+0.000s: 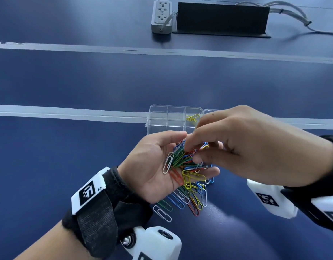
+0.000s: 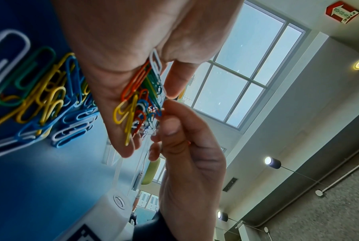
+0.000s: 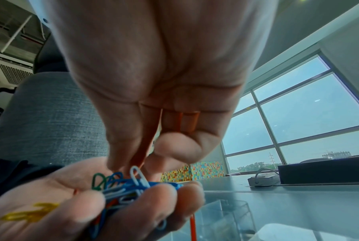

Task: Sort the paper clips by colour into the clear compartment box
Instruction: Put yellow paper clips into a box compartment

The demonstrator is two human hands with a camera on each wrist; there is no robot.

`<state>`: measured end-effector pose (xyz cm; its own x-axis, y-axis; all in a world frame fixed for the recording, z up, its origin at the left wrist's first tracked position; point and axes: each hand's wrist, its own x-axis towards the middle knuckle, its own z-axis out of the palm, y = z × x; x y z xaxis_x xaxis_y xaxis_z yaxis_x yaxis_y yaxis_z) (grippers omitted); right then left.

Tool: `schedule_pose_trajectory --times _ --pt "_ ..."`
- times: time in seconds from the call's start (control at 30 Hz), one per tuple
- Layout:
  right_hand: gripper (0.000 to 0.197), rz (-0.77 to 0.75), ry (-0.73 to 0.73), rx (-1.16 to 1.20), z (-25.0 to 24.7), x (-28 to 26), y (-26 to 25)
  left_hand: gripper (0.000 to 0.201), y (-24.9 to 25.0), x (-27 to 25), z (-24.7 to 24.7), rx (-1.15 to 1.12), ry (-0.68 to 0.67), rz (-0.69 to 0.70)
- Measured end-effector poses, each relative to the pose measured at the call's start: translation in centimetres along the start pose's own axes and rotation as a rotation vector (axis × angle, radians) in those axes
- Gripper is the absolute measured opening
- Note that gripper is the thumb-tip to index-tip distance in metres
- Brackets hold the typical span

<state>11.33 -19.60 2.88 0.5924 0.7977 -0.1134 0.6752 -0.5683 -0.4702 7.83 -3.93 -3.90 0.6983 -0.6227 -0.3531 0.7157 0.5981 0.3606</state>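
My left hand (image 1: 154,166) is palm up and cupped, carrying a heap of mixed coloured paper clips (image 1: 184,162). From above, my right hand (image 1: 190,149) reaches in, its thumb and forefinger pinching in the heap. In the right wrist view a red clip (image 3: 186,120) lies tucked under its curled fingers, and a red strip runs down between thumb and forefinger. The clear compartment box (image 1: 162,117) stands just beyond the hands. Yellow clips (image 1: 193,117) lie in its far right compartment. More loose clips (image 1: 182,201) are on the blue table under my left hand.
A grey power strip (image 1: 161,15) and a black upright panel (image 1: 222,17) with cables (image 1: 293,14) stand at the far edge. White lines (image 1: 68,112) cross the blue table. My right hand hides the box's right end.
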Motion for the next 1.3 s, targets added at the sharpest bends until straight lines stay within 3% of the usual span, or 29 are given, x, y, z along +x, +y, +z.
schedule_pose_trajectory --times 0.07,0.17,0.43,0.53,0.67,1.17,1.3 --pt "0.017 -0.010 -0.010 -0.020 0.3 0.1 -0.1 0.038 0.0 0.0 0.0 -0.009 -0.009 0.003" --pt "0.015 -0.036 0.031 -0.049 0.4 0.3 -0.1 0.033 0.0 0.0 0.1 -0.015 0.016 0.004" --pt "0.011 0.011 0.220 0.169 -1.6 -0.4 0.8 0.039 0.1 -0.1 0.2 -0.037 0.030 0.009" --pt "0.016 0.047 0.190 0.252 -2.2 -1.1 1.6 0.043 0.2 -0.1 0.1 -0.039 0.023 0.017" --pt "0.025 0.025 0.101 0.119 -1.1 -1.5 2.0 0.045 0.1 -0.2 0.2 -0.004 0.048 0.007" --pt "0.016 0.007 0.128 0.004 -0.9 -2.0 2.0 0.049 0.2 -0.1 0.2 -0.031 0.087 0.011" --pt "0.013 0.042 0.206 0.075 -1.8 -1.8 1.8 0.046 0.1 -0.1 0.3 -0.029 0.078 0.004"
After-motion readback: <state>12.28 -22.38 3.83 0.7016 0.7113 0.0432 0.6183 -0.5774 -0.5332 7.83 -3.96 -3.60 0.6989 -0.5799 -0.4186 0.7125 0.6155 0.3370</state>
